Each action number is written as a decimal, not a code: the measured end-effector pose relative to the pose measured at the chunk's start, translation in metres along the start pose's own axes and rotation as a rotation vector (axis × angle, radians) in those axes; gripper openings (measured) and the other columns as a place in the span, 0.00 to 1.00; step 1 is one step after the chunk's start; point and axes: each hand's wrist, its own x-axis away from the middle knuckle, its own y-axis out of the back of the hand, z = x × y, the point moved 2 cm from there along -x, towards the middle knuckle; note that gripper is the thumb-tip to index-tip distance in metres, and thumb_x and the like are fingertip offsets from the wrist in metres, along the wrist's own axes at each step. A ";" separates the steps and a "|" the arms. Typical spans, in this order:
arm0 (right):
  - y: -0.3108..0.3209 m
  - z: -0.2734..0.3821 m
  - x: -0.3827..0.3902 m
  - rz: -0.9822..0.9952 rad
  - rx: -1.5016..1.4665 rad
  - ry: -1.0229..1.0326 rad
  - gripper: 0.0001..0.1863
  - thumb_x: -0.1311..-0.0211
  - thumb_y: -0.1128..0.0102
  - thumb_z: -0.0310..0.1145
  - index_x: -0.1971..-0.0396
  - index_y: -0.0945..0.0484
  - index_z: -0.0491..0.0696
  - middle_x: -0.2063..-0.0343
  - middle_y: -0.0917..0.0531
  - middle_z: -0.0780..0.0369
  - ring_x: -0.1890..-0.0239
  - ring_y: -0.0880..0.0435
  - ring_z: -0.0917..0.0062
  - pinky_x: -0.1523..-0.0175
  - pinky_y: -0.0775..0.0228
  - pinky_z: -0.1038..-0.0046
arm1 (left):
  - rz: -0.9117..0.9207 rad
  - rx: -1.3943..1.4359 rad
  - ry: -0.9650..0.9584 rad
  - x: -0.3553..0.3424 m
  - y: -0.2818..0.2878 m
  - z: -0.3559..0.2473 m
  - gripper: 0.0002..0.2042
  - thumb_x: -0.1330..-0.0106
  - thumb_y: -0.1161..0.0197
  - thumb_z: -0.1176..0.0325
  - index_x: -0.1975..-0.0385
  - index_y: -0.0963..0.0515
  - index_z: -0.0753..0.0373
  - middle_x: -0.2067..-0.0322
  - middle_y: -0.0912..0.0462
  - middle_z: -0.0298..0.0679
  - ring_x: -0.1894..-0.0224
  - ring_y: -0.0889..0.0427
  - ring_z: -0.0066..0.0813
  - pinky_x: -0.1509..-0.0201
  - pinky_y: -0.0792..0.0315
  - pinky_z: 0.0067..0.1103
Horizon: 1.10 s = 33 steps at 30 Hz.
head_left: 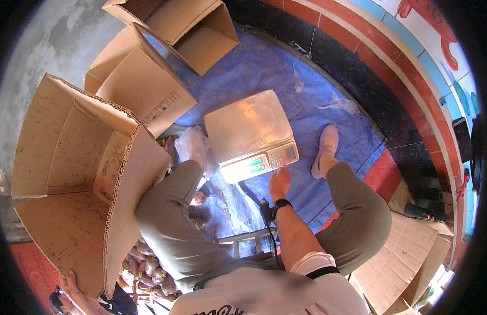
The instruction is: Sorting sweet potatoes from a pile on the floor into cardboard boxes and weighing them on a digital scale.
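Observation:
A digital weighing scale (248, 126) with a bare steel platform stands on a blue tarp (311, 194) between my feet. Its keypad and lit green display face me. My right hand (279, 182) is at the scale's front edge just below the keypad; a finger reaches toward the keys, and nothing shows in that hand. A black strap and small device sit on my right wrist. At the lower left, my left hand (72, 286) grips the edge of a large open cardboard box (70, 220), tilted beside my left leg. Its inside shows bare cardboard.
More cardboard boxes (143, 89) stand at the back left. Purplish-brown root tubers (154, 273) lie in a heap by my left thigh. Clear plastic (188, 142) lies by my left foot. Flattened cardboard (395, 252) leans at the right; a tiled wall (380, 68) curves behind.

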 end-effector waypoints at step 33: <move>0.005 0.002 -0.001 0.309 0.111 -0.261 0.13 0.44 0.55 0.37 0.71 0.26 0.44 0.66 0.23 0.52 0.63 0.22 0.58 0.60 0.29 0.61 | -0.033 0.228 0.078 -0.030 0.028 0.026 0.21 0.43 0.45 0.62 0.52 0.32 0.67 0.57 0.26 0.43 0.56 0.26 0.31 0.54 0.32 0.24</move>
